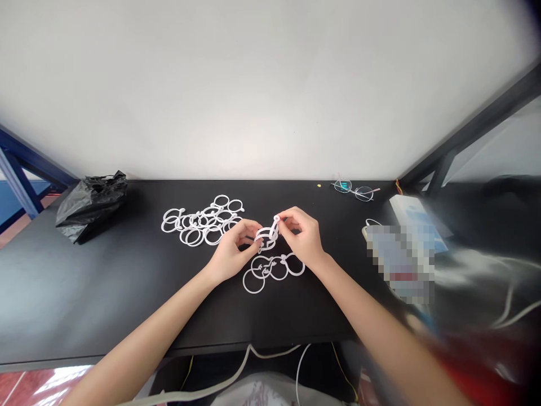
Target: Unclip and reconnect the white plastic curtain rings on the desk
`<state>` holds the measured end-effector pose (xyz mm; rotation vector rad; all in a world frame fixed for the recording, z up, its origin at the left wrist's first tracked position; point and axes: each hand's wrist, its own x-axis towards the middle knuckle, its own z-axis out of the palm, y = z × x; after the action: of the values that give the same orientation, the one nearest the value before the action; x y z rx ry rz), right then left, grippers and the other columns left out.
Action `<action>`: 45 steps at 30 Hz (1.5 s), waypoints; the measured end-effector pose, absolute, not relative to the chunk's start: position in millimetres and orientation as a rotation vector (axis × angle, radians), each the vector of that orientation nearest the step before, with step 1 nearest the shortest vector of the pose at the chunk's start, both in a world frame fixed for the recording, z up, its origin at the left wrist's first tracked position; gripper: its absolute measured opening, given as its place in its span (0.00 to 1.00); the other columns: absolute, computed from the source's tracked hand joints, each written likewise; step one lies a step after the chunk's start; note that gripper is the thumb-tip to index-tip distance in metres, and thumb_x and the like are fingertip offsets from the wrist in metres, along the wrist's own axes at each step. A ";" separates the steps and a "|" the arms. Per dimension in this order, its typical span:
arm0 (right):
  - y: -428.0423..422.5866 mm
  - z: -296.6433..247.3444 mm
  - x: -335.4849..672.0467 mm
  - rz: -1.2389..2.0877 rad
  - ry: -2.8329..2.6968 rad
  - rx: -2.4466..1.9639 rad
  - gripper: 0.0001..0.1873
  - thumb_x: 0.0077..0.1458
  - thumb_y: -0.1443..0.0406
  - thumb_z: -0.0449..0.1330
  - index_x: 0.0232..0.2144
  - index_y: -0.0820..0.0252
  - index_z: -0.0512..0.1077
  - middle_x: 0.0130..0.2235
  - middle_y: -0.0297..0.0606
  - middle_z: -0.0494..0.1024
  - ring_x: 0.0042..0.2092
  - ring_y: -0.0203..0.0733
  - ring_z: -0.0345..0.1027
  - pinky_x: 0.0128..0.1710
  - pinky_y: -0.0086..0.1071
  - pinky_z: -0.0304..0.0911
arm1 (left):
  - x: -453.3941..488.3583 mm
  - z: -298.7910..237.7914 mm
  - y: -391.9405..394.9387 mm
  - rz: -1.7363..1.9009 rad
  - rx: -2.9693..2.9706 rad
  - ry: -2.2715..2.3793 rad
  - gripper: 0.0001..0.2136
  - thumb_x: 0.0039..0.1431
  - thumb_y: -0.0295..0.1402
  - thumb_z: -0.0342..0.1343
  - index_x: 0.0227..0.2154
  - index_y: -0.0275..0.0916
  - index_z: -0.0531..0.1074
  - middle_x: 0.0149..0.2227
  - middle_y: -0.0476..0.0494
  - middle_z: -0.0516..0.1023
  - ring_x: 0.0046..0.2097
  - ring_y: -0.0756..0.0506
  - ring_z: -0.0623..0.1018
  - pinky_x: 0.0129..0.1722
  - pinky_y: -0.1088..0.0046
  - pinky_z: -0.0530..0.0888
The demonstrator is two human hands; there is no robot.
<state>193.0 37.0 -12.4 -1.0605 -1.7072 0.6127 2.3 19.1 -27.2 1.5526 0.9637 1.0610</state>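
Head view: my left hand [231, 252] and right hand [305, 237] each pinched one end of a short ring chain [267, 234] above the black surface [127, 293]. Its long axis tilted up-right. Loose rings [202, 222] lay left, well apart.

White plastic rings [203, 221] lie on a black table [105, 293]. A black plastic bag [91, 206] sits beside a blue frame [17, 169]; the wall [262, 84] is white.

Both forearms reach forward and converge — left hand [230, 254] and right hand [306, 239] raised close together, fingers pinched.
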 end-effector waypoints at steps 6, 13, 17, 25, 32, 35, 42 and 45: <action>34.9 -12.4 190.8 0.733 -1.627 -1.062 0.05 0.57 0.65 0.59 0.37 0.58 0.71 0.33 0.36 0.75 0.30 0.36 0.73 0.31 0.30 0.72 | 2.3 -28.7 21.7 1.041 1.440 0.939 0.11 0.57 0.36 0.60 0.28 0.39 0.64 0.30 0.49 0.71 0.33 0.50 0.75 0.33 0.72 0.74; 38.0 -12.4 193.6 0.735 -1.736 -0.963 0.06 0.58 0.66 0.57 0.36 0.57 0.74 0.36 0.36 0.73 0.32 0.35 0.70 0.29 0.29 0.72 | 4.5 -16.4 20.5 1.022 1.343 0.961 0.19 0.53 0.37 0.63 0.18 0.38 0.57 0.25 0.52 0.66 0.32 0.49 0.74 0.34 0.72 0.72; 38.8 -12.1 193.3 0.704 -1.762 -0.871 0.06 0.58 0.68 0.57 0.35 0.58 0.75 0.35 0.37 0.73 0.33 0.35 0.70 0.28 0.28 0.71 | 4.5 -17.5 19.6 1.023 1.376 1.018 0.21 0.56 0.38 0.60 0.16 0.38 0.55 0.22 0.53 0.62 0.29 0.51 0.68 0.33 0.73 0.68; 39.3 -14.6 193.1 0.647 -1.772 -0.816 0.07 0.58 0.70 0.58 0.35 0.58 0.76 0.35 0.38 0.73 0.34 0.37 0.70 0.29 0.29 0.72 | -0.3 -15.0 21.8 1.063 1.404 0.927 0.18 0.63 0.39 0.52 0.20 0.37 0.69 0.31 0.46 0.73 0.38 0.47 0.70 0.42 0.72 0.65; 40.6 -17.1 194.5 0.585 -1.818 -0.829 0.10 0.58 0.72 0.56 0.35 0.58 0.76 0.36 0.39 0.74 0.34 0.37 0.71 0.31 0.30 0.72 | -3.8 -14.9 22.9 1.130 1.367 0.977 0.16 0.65 0.41 0.52 0.25 0.38 0.74 0.28 0.49 0.68 0.30 0.51 0.65 0.31 0.74 0.64; 41.1 -17.9 194.3 0.567 -1.823 -0.844 0.10 0.57 0.73 0.56 0.35 0.58 0.76 0.35 0.38 0.74 0.33 0.36 0.71 0.32 0.30 0.72 | -4.8 -14.7 22.6 1.192 1.312 0.920 0.16 0.65 0.42 0.53 0.27 0.37 0.74 0.28 0.48 0.69 0.31 0.51 0.67 0.33 0.74 0.67; 42.8 -18.5 195.7 0.464 -1.666 -1.002 0.11 0.53 0.74 0.54 0.33 0.59 0.75 0.34 0.37 0.74 0.31 0.36 0.68 0.28 0.29 0.68 | -3.4 -13.3 21.7 1.189 1.277 0.923 0.11 0.62 0.40 0.57 0.31 0.37 0.76 0.32 0.47 0.76 0.37 0.49 0.75 0.42 0.72 0.73; 43.2 -17.2 196.8 0.475 -1.538 -1.101 0.10 0.52 0.74 0.55 0.32 0.59 0.74 0.33 0.37 0.75 0.31 0.37 0.69 0.26 0.28 0.66 | 0.5 -18.5 21.3 1.116 1.366 0.966 0.09 0.60 0.39 0.59 0.35 0.37 0.76 0.36 0.44 0.79 0.39 0.46 0.78 0.43 0.70 0.75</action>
<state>196.8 43.2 -17.2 -1.1007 -1.5382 0.4754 0.5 21.3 -18.5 1.3662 0.9657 1.1164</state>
